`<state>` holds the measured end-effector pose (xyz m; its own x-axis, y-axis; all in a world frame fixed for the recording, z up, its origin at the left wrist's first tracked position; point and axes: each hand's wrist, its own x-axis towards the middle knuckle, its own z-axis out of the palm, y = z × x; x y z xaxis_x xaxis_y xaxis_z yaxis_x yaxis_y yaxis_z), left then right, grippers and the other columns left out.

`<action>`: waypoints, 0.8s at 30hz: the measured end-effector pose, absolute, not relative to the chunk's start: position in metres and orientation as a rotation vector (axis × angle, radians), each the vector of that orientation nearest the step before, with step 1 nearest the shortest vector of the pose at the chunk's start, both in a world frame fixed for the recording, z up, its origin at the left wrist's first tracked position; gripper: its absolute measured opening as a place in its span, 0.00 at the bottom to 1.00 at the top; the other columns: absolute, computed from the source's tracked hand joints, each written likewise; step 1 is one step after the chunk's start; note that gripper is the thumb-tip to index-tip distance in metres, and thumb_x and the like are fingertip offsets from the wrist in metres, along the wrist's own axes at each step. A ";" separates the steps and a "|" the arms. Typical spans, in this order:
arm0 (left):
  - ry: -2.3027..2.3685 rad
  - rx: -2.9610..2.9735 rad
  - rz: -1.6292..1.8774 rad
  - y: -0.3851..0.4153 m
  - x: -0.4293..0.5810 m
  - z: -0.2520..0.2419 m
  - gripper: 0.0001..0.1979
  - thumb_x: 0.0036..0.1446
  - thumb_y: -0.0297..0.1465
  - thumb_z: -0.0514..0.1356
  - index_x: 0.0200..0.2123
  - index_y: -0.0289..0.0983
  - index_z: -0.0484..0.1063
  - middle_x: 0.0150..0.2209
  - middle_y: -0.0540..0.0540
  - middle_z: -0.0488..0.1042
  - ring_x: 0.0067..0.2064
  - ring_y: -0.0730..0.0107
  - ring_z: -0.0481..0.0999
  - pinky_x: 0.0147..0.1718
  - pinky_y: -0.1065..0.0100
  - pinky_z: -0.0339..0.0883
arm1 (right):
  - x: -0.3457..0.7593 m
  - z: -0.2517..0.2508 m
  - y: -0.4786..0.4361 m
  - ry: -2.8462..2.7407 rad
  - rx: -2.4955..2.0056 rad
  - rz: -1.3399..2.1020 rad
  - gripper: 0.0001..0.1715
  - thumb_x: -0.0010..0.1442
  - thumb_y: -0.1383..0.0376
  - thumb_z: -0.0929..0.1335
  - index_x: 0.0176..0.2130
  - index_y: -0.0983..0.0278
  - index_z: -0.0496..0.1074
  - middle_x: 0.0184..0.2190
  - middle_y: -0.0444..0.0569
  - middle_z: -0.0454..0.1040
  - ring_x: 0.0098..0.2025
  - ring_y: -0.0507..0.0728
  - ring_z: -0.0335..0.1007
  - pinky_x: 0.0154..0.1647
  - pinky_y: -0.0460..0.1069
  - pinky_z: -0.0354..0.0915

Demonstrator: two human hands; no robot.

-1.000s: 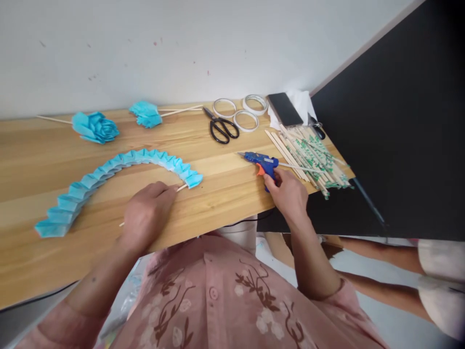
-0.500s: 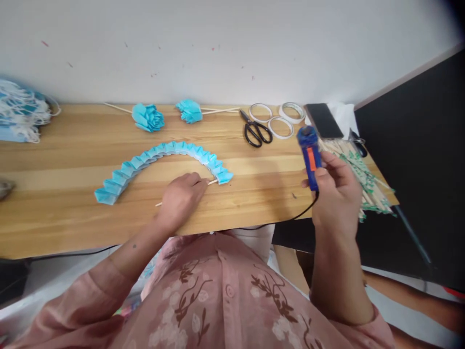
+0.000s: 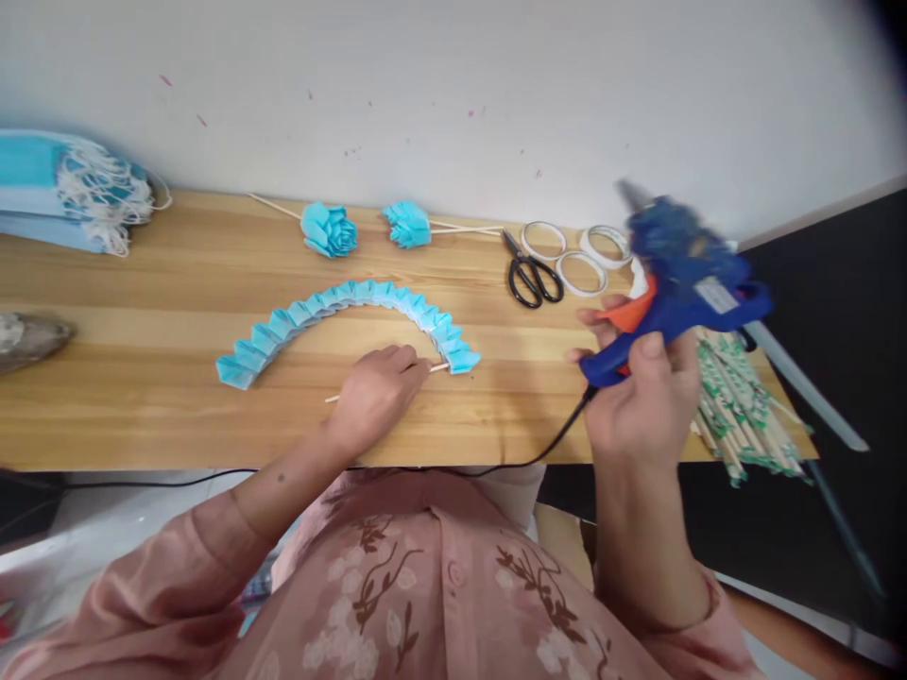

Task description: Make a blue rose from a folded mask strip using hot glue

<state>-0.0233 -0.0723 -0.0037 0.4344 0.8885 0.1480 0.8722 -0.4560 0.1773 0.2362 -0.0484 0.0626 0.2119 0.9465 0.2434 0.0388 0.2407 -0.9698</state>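
My left hand [image 3: 379, 392] is closed on a thin wooden stick [image 3: 439, 366] against the table, its far end at the tip of a curved strip of folded blue paper [image 3: 365, 292]. The strip lies in an arch on the wood. Raised over the table's right side, my right hand [image 3: 641, 392] grips a blue glue gun [image 3: 680, 274] by its handle. The gun has an orange trigger, a black cord, and a translucent glue stick [image 3: 808, 387] poking out of its back. Its nozzle points up and left, slightly blurred.
Two blue paper flowers [image 3: 330, 229] on sticks lie along the wall. Black-handled scissors [image 3: 533, 274] and several tape rolls [image 3: 582, 273] are beside them. Wrapped chopsticks [image 3: 744, 416] lie at the right edge; stacked blue masks [image 3: 77, 189] with white loops sit far left.
My right hand has turned the glue gun from nose-on to side-on, so its nozzle, body and glue stick now show. My left hand stays on the stick; the view has shifted left.
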 end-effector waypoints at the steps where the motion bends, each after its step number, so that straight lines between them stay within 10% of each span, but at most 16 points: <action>1: 1.593 2.593 0.340 -0.072 -0.024 -0.004 0.22 0.75 0.32 0.45 0.39 0.36 0.77 0.36 0.43 0.75 0.38 0.63 0.71 0.36 0.63 0.59 | 0.234 0.062 -0.047 -1.178 -1.115 0.984 0.17 0.63 0.48 0.68 0.45 0.56 0.73 0.45 0.51 0.78 0.48 0.59 0.77 0.24 0.46 0.67; 6: 1.586 2.543 0.301 -0.073 -0.023 -0.001 0.21 0.75 0.32 0.44 0.43 0.36 0.78 0.38 0.42 0.75 0.40 0.60 0.71 0.36 0.62 0.59 | 0.226 0.049 -0.031 -1.085 -1.029 1.413 0.18 0.60 0.49 0.69 0.41 0.60 0.73 0.37 0.52 0.79 0.37 0.58 0.77 0.13 0.44 0.55; 24: 1.600 2.508 0.229 -0.071 -0.023 0.001 0.19 0.74 0.33 0.45 0.49 0.39 0.77 0.37 0.44 0.74 0.41 0.62 0.71 0.38 0.63 0.62 | 0.219 0.022 -0.011 -1.457 -1.241 1.318 0.31 0.59 0.37 0.69 0.30 0.61 0.77 0.27 0.49 0.79 0.15 0.51 0.63 0.13 0.48 0.57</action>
<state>-0.0234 -0.0711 0.0013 0.4171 0.9078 0.0443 0.8836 -0.4165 0.2139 0.2190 -0.0114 0.0224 -0.2036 0.9777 -0.0525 0.1500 -0.0218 -0.9884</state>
